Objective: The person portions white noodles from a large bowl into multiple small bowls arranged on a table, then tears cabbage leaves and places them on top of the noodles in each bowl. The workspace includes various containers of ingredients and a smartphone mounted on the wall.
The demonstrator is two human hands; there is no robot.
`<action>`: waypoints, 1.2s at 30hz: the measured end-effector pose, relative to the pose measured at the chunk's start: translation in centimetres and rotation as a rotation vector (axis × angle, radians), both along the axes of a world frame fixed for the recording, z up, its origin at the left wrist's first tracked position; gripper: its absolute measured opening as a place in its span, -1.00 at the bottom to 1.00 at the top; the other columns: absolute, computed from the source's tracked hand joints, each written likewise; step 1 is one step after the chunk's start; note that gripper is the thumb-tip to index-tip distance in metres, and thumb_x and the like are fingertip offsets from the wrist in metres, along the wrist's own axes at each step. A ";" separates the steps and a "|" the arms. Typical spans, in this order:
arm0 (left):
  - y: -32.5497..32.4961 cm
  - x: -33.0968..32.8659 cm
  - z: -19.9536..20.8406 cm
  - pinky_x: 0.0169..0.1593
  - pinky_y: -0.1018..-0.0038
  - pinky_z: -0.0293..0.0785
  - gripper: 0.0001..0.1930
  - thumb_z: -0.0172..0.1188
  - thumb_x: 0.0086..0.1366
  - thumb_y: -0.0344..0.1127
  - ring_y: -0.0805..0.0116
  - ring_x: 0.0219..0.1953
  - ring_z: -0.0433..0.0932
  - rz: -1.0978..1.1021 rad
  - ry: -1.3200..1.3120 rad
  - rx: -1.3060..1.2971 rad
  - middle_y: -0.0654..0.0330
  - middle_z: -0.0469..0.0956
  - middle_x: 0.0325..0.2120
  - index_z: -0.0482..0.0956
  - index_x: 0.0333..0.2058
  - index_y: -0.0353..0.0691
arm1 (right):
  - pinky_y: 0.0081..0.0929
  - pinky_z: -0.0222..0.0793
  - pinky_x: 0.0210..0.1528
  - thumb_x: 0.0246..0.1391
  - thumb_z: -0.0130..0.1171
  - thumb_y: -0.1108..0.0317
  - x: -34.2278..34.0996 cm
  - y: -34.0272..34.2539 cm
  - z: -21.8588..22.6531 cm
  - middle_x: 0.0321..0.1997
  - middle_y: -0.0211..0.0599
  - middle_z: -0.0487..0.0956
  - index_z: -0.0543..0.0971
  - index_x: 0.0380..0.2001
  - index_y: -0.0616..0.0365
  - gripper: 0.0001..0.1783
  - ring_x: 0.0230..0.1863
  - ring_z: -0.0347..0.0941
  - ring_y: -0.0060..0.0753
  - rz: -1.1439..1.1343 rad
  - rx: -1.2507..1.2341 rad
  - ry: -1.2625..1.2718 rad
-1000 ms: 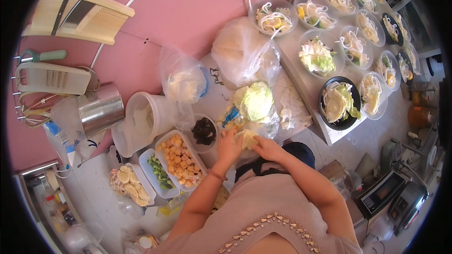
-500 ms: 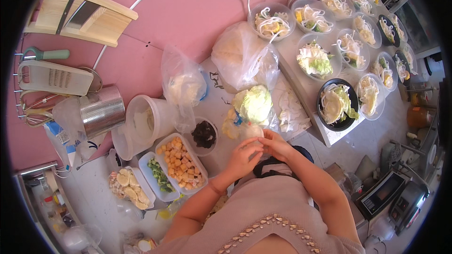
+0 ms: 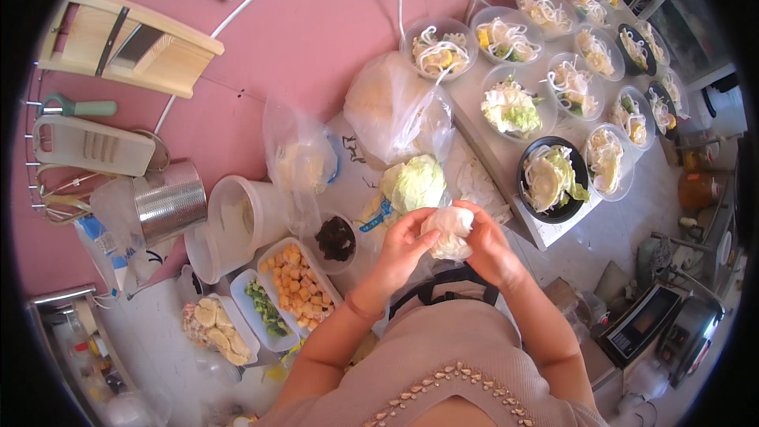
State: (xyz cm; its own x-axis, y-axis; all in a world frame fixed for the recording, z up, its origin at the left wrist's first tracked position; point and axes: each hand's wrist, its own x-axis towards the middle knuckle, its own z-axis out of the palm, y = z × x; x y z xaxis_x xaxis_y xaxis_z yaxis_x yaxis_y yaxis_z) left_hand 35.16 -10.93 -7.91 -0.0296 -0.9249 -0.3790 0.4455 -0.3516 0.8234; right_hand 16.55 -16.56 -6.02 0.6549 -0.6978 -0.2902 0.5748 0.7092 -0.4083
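Head view: left hand (image 3: 402, 247) and right hand (image 3: 492, 251) raised in front of the torso, fingers curled. Both grips partly closed, one on either side of a pale, crumpled clump (image 3: 449, 232); contact from both. Clump sits between the hands, just below a cabbage (image 3: 415, 183) on the worktop (image 3: 370, 160). To the left: bowl of dark pieces (image 3: 336, 239), then tub of orange-brown cubes (image 3: 296, 283). To the right: black bowl (image 3: 551, 179) with pale leaves, among clear bowls of noodles.
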 end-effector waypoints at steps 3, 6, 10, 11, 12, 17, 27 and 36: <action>0.4 -1.9 0.2 0.10 0.45 0.41 -0.45 0.20 0.25 -0.57 0.42 0.04 0.42 0.081 -0.034 -0.032 0.14 0.43 0.03 0.26 0.20 -0.36 | -0.42 0.38 0.10 0.06 0.36 0.21 0.1 0.7 -1.1 0.03 -0.28 0.50 0.34 0.18 0.14 -0.34 0.04 0.44 -0.45 0.050 -0.524 0.655; -0.2 -1.8 1.3 0.07 0.46 0.41 -0.47 0.23 0.24 -0.55 0.39 0.04 0.42 -0.033 -0.229 -0.115 0.17 0.43 0.01 0.33 0.18 -0.35 | -0.48 0.41 -0.01 0.04 0.37 0.27 -0.7 0.1 -0.7 -0.13 -0.34 0.57 0.47 0.03 0.19 -0.50 -0.08 0.46 -0.56 0.160 -0.503 0.737; -1.9 0.1 2.7 -0.11 0.55 0.43 -0.55 0.22 0.24 -0.54 0.41 -0.06 0.49 -0.324 -0.569 -0.369 0.16 0.48 -0.09 0.46 0.13 -0.25 | -0.46 0.43 -0.13 0.05 0.32 0.27 -1.8 -0.8 0.9 -0.26 -0.22 0.61 0.54 -0.06 0.19 -0.60 -0.23 0.54 -0.45 0.254 -0.665 0.822; -2.3 0.2 2.9 -0.13 0.55 0.44 -0.57 0.22 0.25 -0.53 0.42 -0.10 0.50 -0.344 -0.588 -0.367 0.17 0.49 -0.12 0.47 0.11 -0.26 | -0.45 0.44 -0.15 0.04 0.31 0.27 -2.0 -1.1 1.7 -0.28 -0.18 0.62 0.54 -0.07 0.18 -0.60 -0.26 0.55 -0.42 0.309 -0.735 0.865; -2.6 0.2 3.4 -0.16 0.56 0.44 -0.59 0.22 0.25 -0.52 0.43 -0.15 0.51 -0.364 -0.607 -0.365 0.17 0.49 -0.15 0.48 0.10 -0.27 | -0.45 0.44 -0.21 0.03 0.30 0.25 -2.0 -1.1 1.9 -0.33 -0.10 0.61 0.55 -0.08 0.16 -0.61 -0.34 0.55 -0.36 0.281 -0.831 0.875; -3.2 -1.4 4.3 -0.26 0.54 0.47 -0.77 0.21 0.26 -0.51 0.46 -0.29 0.52 -0.282 -0.817 -0.477 0.18 0.49 -0.26 0.49 -0.10 -0.34 | -0.44 0.45 -0.22 0.12 0.22 0.33 -1.9 -0.2 -0.2 -0.27 -0.24 0.62 0.55 -0.10 0.20 -0.70 -0.29 0.55 -0.44 0.230 -0.666 0.781; -5.9 -2.9 0.0 -0.08 0.53 0.50 -0.63 0.22 0.29 -0.45 0.47 -0.04 0.45 0.219 -0.545 -0.257 0.19 0.44 -0.06 0.37 0.04 -0.28 | -0.20 0.37 0.17 0.25 0.13 0.27 -0.8 -0.8 -0.8 0.09 -0.25 0.45 0.31 0.09 0.07 -0.60 0.12 0.41 -0.29 -0.449 0.195 0.215; -3.1 -4.9 -1.7 -0.13 0.57 0.51 -0.77 0.32 0.22 -0.48 0.48 -0.24 0.57 0.107 -0.287 0.008 0.16 0.59 -0.26 0.46 -0.21 -0.34 | -0.25 0.26 0.25 0.07 0.25 0.55 0.4 -0.4 -1.6 0.12 -0.24 0.39 0.19 0.14 0.08 -0.37 0.17 0.34 -0.32 -0.504 -0.157 0.366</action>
State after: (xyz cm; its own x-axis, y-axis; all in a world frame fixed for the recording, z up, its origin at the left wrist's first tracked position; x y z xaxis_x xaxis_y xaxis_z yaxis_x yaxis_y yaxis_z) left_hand 30.24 -14.07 -9.63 0.1771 -0.9141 -0.3647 0.2297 -0.3219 0.9185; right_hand 16.90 -16.95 -7.62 0.1128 -0.9466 -0.3021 0.6256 0.3038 -0.7185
